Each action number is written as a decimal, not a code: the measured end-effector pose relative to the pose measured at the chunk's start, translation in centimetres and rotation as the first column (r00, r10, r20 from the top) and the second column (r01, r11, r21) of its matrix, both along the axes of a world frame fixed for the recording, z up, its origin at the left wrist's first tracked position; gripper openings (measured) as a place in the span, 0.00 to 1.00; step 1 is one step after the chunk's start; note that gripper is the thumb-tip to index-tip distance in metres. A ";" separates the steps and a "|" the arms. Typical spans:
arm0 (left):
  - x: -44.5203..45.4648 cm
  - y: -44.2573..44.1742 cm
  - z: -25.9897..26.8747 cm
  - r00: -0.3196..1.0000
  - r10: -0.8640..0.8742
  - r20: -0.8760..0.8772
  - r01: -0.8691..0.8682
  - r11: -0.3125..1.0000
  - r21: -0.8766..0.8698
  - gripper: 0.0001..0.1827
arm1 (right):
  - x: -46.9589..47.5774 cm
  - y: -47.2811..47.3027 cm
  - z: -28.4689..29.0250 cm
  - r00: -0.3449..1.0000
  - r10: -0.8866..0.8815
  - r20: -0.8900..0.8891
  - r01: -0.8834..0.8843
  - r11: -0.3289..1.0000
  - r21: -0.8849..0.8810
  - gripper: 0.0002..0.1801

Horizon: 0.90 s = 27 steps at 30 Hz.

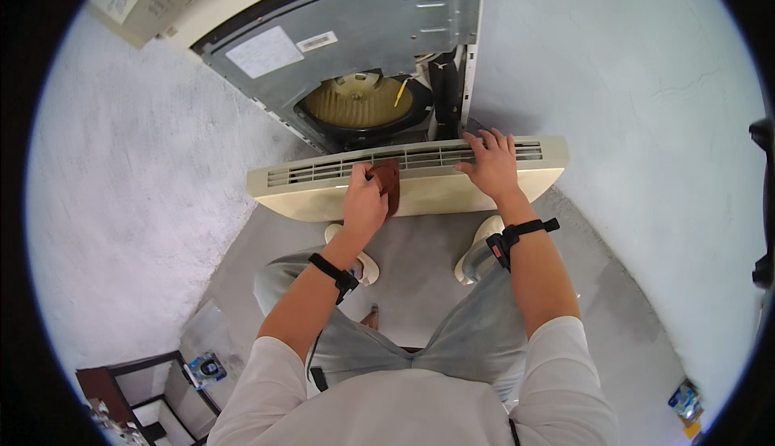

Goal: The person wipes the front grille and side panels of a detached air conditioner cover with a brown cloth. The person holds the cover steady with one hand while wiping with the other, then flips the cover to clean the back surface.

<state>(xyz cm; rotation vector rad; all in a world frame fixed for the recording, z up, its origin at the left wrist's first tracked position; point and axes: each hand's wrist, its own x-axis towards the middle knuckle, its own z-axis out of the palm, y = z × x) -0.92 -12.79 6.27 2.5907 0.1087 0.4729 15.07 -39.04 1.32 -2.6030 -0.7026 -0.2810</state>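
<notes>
A cream plastic grille panel (448,195) with a slatted vent along its top edge stands before my feet. My left hand (365,199) is closed on a reddish-brown cloth (389,185), which lies against the slats and hangs over the panel's front. Farther right, my right hand (493,164) rests on the slatted edge with its fingers spread, gripping nothing. Behind the panel is the opened floor-standing air conditioner (363,28). Its round blower fan (357,102) shows in the lower opening, with a yellow-tipped wire (400,93) in front.
A textured white wall (617,64) is on the right, another wall (133,161) on the left. Black insulated pipes (447,92) run down inside the unit. Behind me at lower left are a dark-framed shelf (151,394) and a blue package (207,367); another package (685,400) lies at lower right.
</notes>
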 end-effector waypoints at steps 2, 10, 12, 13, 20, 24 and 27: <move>1.6 0.5 0.3 0.997 -0.066 -0.029 0.068 0.993 0.099 0.19 | 0.3 0.2 0.0 1.000 -0.006 -0.021 0.005 1.000 -0.014 0.43; 3.9 5.4 4.8 0.978 -0.107 -0.181 0.119 0.991 0.057 0.17 | 0.2 0.4 0.5 0.999 -0.025 -0.047 0.025 1.000 -0.002 0.43; 4.4 6.9 7.1 0.980 -0.110 -0.165 0.121 0.991 0.054 0.18 | 0.2 0.4 0.7 0.998 -0.019 -0.063 0.019 1.000 -0.002 0.42; 4.4 7.5 8.3 0.982 -0.114 -0.149 0.121 0.992 0.040 0.18 | 0.3 0.4 0.9 0.997 -0.014 -0.082 0.014 1.000 -0.009 0.42; 0.2 10.8 20.8 0.962 -0.100 -0.253 0.105 0.994 0.007 0.17 | 0.6 0.4 1.1 0.992 -0.031 -0.122 0.027 0.999 -0.034 0.42; -5.4 11.7 29.5 0.935 0.047 -0.352 -0.079 0.994 -0.078 0.14 | 0.6 0.6 1.1 0.993 -0.051 -0.103 0.051 0.999 -0.006 0.42; -10.6 12.1 34.7 0.922 0.091 -0.376 -0.174 0.966 -0.194 0.12 | 0.7 0.6 1.2 0.992 -0.056 -0.114 0.054 0.998 -0.017 0.42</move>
